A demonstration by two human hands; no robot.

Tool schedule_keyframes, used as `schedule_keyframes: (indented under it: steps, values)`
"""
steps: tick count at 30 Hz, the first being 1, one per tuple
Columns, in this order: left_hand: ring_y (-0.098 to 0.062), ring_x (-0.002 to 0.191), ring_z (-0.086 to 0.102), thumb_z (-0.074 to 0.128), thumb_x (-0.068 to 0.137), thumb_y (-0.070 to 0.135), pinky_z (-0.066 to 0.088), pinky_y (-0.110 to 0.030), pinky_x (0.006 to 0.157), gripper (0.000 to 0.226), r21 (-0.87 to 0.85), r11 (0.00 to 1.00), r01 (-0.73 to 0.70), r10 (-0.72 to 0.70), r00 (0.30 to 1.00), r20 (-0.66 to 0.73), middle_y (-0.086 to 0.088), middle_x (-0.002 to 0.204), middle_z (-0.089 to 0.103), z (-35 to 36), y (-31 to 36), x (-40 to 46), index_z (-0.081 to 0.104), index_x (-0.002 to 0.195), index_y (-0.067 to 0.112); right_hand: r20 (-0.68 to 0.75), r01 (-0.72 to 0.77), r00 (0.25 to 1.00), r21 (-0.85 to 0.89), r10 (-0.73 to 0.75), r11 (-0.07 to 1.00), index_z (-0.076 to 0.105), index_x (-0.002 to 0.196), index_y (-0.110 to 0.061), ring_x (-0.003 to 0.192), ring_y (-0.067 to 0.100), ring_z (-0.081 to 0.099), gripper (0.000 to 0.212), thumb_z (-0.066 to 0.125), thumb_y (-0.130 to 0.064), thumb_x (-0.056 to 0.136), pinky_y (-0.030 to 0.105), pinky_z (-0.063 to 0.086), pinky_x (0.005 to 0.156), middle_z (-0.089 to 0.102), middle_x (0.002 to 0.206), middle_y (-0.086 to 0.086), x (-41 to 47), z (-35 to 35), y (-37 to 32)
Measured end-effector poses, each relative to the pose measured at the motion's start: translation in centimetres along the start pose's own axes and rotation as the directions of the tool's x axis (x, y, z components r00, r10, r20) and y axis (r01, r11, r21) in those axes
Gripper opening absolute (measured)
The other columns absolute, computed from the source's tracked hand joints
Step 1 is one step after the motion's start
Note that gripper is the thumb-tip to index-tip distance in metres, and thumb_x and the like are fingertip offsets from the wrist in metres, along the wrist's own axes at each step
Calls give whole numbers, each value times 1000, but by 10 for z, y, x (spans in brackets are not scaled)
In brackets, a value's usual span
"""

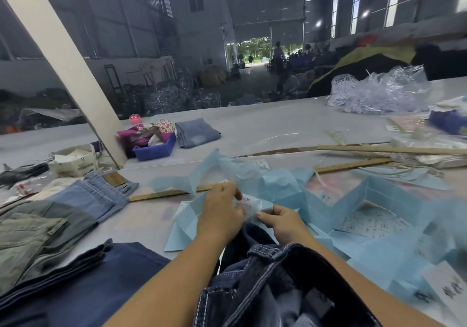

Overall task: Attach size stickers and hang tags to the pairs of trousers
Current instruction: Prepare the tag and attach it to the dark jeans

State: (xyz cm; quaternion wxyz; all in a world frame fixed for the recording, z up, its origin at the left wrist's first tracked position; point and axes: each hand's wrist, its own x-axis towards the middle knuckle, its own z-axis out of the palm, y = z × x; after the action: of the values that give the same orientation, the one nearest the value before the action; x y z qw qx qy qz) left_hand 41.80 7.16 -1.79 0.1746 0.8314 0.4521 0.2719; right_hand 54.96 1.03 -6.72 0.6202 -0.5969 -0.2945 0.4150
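Note:
A small white size sticker (250, 204) with printed text is held over the table, between both hands. My left hand (219, 213) pinches its left edge with curled fingers. My right hand (283, 221) pinches its right edge from below. Under my forearms lies a dark blue pair of trousers (278, 283) with white stitching, bunched at the table's near edge. Light blue backing sheets (358, 200) with more printed stickers (371, 223) spread to the right of my hands.
Folded jeans (83, 200) and a navy pair (96, 283) are stacked at the left. Wooden rulers (174, 192) lie across the table. A blue bin (155, 149) and folded denim (197, 132) sit farther back. A clear plastic bag of white tag fasteners (379, 91) is at the far right.

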Motion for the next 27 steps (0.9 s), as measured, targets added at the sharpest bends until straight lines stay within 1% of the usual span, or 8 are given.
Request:
schedule_keyframes:
  steps: [2,5,10,14,19,23,25,27]
  values:
    - [-16,105,46,67,84,33,42,-33,93,14,77,994,-77,78,997,-11,5,99,50,0,1,-2,57,81,25,-33,69,997,-46,-71,997,65,74,-10,50,-1,56,14,68,-5,87,16,43,54,64,52,-13,2,1,2]
    - [-15,105,46,70,79,48,43,-35,94,27,138,987,-82,78,996,32,4,98,53,0,-1,-1,57,72,25,-43,123,991,-84,-127,989,64,71,-13,48,-7,54,17,69,-7,87,20,41,61,63,52,-16,5,2,5]
    - [-15,100,48,66,74,59,41,-34,91,34,252,958,-140,124,989,77,7,96,52,-1,-1,-2,63,74,25,-31,120,992,-21,-120,993,62,68,-10,44,-7,52,24,62,-2,91,8,41,48,60,47,-15,2,1,1]
    - [-18,99,53,65,77,51,42,-35,92,29,304,936,-177,142,981,132,4,101,57,-1,-1,-2,68,84,23,-12,156,987,-52,-157,986,66,70,-11,46,-8,53,22,62,-3,91,6,40,49,63,51,-16,-2,1,-3]
    - [-16,95,56,67,79,50,43,-37,90,21,122,986,-114,93,982,167,8,97,61,-5,-2,-2,61,73,31,-22,182,982,-94,-185,979,67,72,-15,48,-10,55,22,62,-7,92,5,40,49,66,55,-18,-4,1,-7]
    - [-13,78,58,71,83,36,47,-29,73,16,-9,997,-70,71,982,175,13,76,62,-14,-3,2,63,71,30,-34,123,991,-176,-131,977,66,74,-14,47,-7,53,19,64,-10,92,15,40,55,66,54,-16,-6,-1,-7]
    - [-11,69,56,72,84,28,41,-24,62,15,-9,998,-70,70,987,145,12,67,58,-23,-1,3,64,71,26,-47,41,997,-247,-54,968,62,71,-14,50,0,51,21,64,-10,91,19,37,55,61,53,-11,-7,-4,-8]
    - [-9,62,52,71,83,23,37,-21,57,15,22,995,-97,95,993,70,12,62,56,-37,9,5,63,72,25,-46,-28,999,-288,15,957,57,74,-12,64,14,55,17,66,-10,88,24,41,61,61,71,1,-13,-10,-13]
